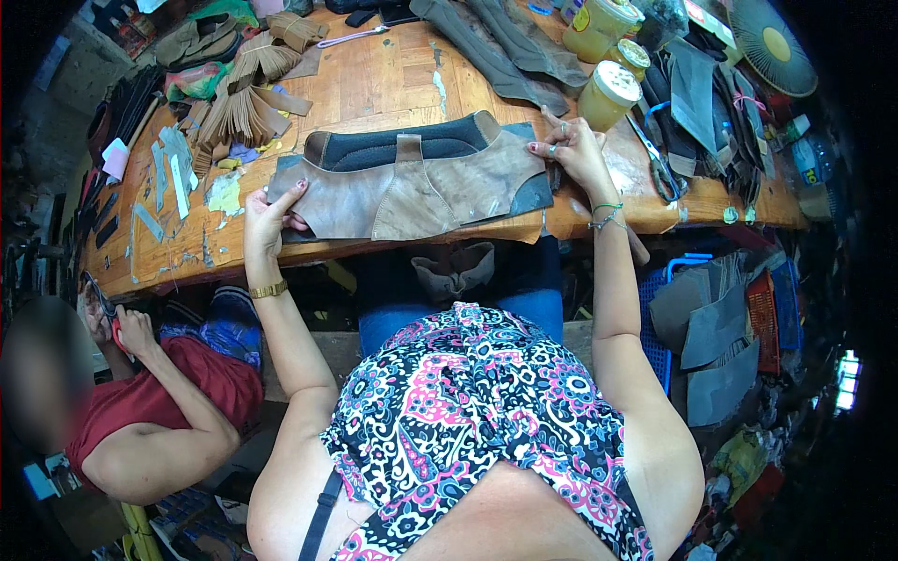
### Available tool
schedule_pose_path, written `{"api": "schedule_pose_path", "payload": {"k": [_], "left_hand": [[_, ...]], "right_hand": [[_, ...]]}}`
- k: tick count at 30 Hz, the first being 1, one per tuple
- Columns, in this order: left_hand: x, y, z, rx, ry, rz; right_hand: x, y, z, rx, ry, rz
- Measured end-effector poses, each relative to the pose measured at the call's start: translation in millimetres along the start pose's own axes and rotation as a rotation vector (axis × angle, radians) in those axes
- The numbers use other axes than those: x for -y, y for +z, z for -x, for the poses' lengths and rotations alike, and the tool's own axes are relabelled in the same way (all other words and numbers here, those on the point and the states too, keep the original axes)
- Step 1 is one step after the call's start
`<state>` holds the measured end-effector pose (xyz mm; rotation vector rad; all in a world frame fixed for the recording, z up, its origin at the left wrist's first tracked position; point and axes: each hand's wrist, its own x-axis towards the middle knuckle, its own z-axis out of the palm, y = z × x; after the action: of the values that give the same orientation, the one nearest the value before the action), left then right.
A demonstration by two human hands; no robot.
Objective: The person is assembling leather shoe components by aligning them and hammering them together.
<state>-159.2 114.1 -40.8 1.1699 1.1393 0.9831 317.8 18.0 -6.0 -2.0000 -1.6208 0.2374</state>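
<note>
Stretching a brown leather-like piece (pixel 348 201) across the middle of the bench's (pixel 393 75) near edge, with one hand at each end. Gripping the left end in the left hand (pixel 271 213), with the thumb on the upper face and some fingers hidden underneath. Pinching the right end between thumb and finger of the right hand (pixel 577 154), with the grip narrow there and closed on the material.

Judging by the upper face, well past cutting out: already joined to a dark padded collar (pixel 402 142) along the far side, already bearing a centre panel (pixel 416 204) with a line of stitching down its left side and a small tab over the collar. Apparently backed, too, by dark grey lining (pixel 533 194), visible beyond the brown at both ends.

Looking unfinished at the margins: probably not yet trimmed, given the lining sticking out past the brown. Lying nearly flat between the hands, so not yet closed into a rounded form. Cannot tell the state of the underside.

Noting scissors (pixel 656 159) toward the bench's right end, untouched, just beside a white-topped tub (pixel 610 98). Noting also bundled brown strips (pixel 238 117) toward the far left corner and long dark pieces (pixel 496 56) by the far edge, apparently waiting their turn.
</note>
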Motion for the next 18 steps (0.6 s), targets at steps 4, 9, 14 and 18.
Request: {"api": "schedule_pose_path", "payload": {"k": [4, 9, 14, 18], "left_hand": [[0, 0, -1, 0.006, 0.006, -0.001], [1, -1, -2, 0.006, 0.01, -0.002], [1, -3, -2, 0.011, 0.001, -0.014], [1, -1, -1, -0.003, 0.012, 0.005]], "right_hand": [[-4, 1, -3, 0.047, -0.004, -0.027], [-3, 2, -1, 0.012, -0.019, 0.019], [-17, 9, -5, 0.03, -0.011, -0.062], [-8, 6, 0, -0.013, -0.044, -0.023]]}}
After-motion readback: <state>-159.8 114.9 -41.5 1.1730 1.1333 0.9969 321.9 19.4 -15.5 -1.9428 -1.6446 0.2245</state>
